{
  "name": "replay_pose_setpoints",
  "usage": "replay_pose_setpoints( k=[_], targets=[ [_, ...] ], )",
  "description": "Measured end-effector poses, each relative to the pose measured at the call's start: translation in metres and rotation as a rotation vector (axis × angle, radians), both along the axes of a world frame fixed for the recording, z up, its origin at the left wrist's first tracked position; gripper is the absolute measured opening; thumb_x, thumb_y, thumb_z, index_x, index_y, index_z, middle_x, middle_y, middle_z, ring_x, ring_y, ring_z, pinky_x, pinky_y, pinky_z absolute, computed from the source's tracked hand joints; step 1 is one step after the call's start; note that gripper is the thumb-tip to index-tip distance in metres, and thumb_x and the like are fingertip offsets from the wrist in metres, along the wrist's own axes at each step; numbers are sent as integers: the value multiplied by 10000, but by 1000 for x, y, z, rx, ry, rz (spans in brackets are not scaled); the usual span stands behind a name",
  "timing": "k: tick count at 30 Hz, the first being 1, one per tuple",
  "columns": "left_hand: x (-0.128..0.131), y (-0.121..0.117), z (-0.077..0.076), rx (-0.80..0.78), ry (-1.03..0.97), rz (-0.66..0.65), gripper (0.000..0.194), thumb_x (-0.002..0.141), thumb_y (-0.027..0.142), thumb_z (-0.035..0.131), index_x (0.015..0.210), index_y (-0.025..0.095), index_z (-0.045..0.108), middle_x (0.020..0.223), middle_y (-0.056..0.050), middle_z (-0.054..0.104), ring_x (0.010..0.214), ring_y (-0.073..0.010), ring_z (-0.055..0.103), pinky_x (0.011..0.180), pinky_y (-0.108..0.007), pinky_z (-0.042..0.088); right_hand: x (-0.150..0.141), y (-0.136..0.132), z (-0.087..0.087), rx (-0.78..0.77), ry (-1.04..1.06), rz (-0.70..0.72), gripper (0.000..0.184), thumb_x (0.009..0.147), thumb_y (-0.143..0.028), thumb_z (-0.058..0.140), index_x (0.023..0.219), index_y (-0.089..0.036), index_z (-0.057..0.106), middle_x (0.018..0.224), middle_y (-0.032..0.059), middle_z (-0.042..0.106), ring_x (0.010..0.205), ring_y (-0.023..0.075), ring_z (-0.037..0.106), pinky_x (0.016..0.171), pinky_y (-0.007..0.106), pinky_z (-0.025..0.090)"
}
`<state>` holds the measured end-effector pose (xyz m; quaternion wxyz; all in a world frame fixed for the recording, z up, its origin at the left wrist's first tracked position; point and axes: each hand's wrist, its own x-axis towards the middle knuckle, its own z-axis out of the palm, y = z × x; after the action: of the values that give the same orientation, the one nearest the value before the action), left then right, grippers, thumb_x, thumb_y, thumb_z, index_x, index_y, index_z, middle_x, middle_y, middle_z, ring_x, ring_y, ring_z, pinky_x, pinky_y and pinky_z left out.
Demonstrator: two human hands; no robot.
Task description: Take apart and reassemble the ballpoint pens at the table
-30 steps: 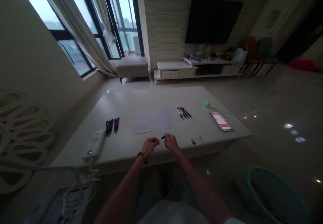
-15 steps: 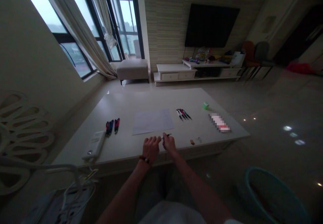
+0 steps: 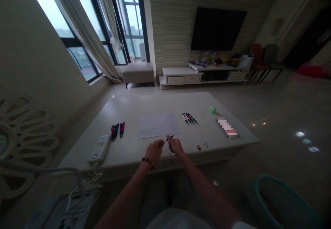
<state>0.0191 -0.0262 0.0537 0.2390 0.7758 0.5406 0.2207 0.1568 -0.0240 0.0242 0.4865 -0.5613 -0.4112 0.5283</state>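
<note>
Over the front edge of the white table (image 3: 124, 105), my left hand (image 3: 154, 149) and my right hand (image 3: 176, 145) are closed on a thin pen (image 3: 169, 138), one at each end. Its dark tip points up and to the right; the fingers cover part of it. Just beyond the hands lies a sheet of white paper (image 3: 157, 125). To the paper's right, several pens (image 3: 190, 118) lie side by side. Left of it, several dark pens with red and blue parts (image 3: 117, 131) form another group.
A white power strip (image 3: 99, 149) lies at the table's front left. Toward the right are a small green object (image 3: 212, 110), a blurred-out phone-like item (image 3: 227, 127) and small bits (image 3: 199, 147) near the front edge. A teal bin (image 3: 258, 194) stands on the floor, front right.
My left hand has turned slightly, and its fingers now pinch the pen's lower end. The right hand still grips the pen. The whole view has shifted a little.
</note>
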Motion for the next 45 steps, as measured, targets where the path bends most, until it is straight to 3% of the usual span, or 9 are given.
replay_pose_setpoints(
  k=[3, 6, 11, 14, 16, 22, 25, 33, 45],
  targets=[
    [7, -12, -2, 245, 253, -52, 276, 871, 236, 335, 992, 226, 583, 841, -56, 608, 754, -153, 547, 708, -275, 354, -6, 0, -4, -40, 84, -115, 456, 687, -553, 519, 443, -203, 359, 325, -69, 314, 281, 57, 279, 313, 199, 208],
    [13, -20, -2, 225, 334, -51, 280, 871, 206, 318, 967, 201, 581, 826, -70, 606, 741, -159, 545, 708, -283, 350, -13, -1, -6, -73, 158, -158, 382, 706, -466, 491, 463, -210, 343, 341, -76, 311, 285, 54, 262, 310, 197, 200],
    [12, -14, 2, -173, -10, 66, 305, 863, 321, 336, 780, 183, 594, 631, -26, 534, 615, -134, 489, 585, -254, 338, -12, -3, -3, -83, 158, -55, 335, 732, -372, 433, 458, -213, 326, 336, -78, 290, 282, 54, 258, 314, 197, 189],
    [2, -1, 4, -431, -204, -22, 378, 855, 399, 321, 777, 159, 602, 480, 30, 390, 460, -95, 383, 499, -229, 318, -5, -2, 3, -28, 89, 2, 348, 749, -397, 433, 473, -201, 355, 346, -76, 316, 294, 52, 274, 325, 192, 200],
    [-4, 6, 4, -468, -246, -95, 422, 860, 420, 294, 801, 141, 605, 463, 46, 356, 418, -81, 337, 473, -222, 309, 1, -2, 6, 43, 48, 51, 363, 752, -429, 452, 489, -185, 393, 360, -73, 349, 307, 48, 293, 333, 185, 211],
    [-7, 13, -2, 65, 97, -90, 221, 857, 285, 401, 833, 194, 601, 767, -27, 606, 727, -134, 532, 694, -271, 350, 19, 5, 2, -14, 42, 188, 407, 732, -499, 504, 578, -125, 549, 400, -49, 449, 318, 49, 362, 337, 174, 232],
    [-5, 16, -14, 218, 256, -78, 194, 866, 206, 391, 910, 211, 580, 926, -42, 615, 871, -156, 532, 767, -288, 334, 25, 11, -5, 3, -5, 207, 382, 679, -495, 595, 654, -114, 592, 465, -31, 531, 355, 52, 425, 353, 161, 270],
    [-2, 22, -54, 201, 313, -12, 209, 891, 210, 347, 943, 203, 549, 945, -44, 588, 889, -166, 501, 756, -287, 332, 33, 27, -24, 44, -166, 303, 334, 679, -444, 644, 708, -112, 634, 520, -7, 600, 370, 68, 487, 377, 166, 345],
    [-2, 19, -55, 208, 355, -4, 201, 891, 213, 342, 959, 213, 531, 933, -41, 570, 884, -171, 487, 751, -289, 313, 38, 33, -25, 43, -198, 342, 308, 715, -414, 618, 683, -108, 622, 548, 14, 626, 390, 73, 517, 379, 159, 350]
  ],
)
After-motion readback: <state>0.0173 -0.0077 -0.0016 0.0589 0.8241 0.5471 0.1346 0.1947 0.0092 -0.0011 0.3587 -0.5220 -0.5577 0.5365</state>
